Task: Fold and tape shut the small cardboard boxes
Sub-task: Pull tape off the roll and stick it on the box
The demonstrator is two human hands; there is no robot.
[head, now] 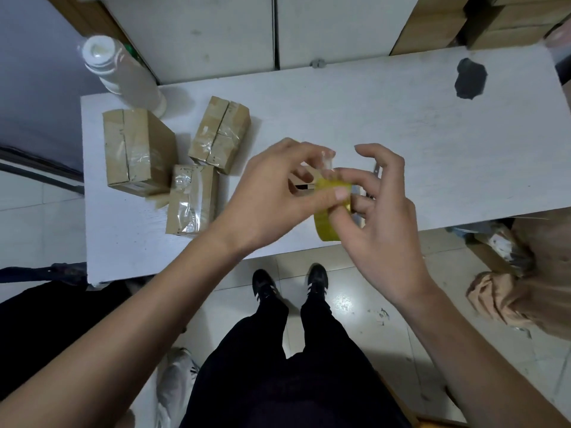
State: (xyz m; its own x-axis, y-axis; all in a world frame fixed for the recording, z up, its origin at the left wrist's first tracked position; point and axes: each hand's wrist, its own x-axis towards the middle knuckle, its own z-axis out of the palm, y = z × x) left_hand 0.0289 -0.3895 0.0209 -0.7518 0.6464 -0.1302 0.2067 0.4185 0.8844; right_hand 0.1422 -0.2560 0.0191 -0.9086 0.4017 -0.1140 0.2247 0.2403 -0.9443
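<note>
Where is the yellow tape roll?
In the head view, the yellow tape roll is held between both hands, the left hand and right hand, above the white table's near edge, right of the three taped boxes.

White bottle on the table — dark patch far right

A packing room: taped cardboard boxes on a white table, cartons stacked behind.

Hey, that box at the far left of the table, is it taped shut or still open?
Shut. The leftmost box has its flaps closed flat, with shiny clear tape running across the seam.
</note>
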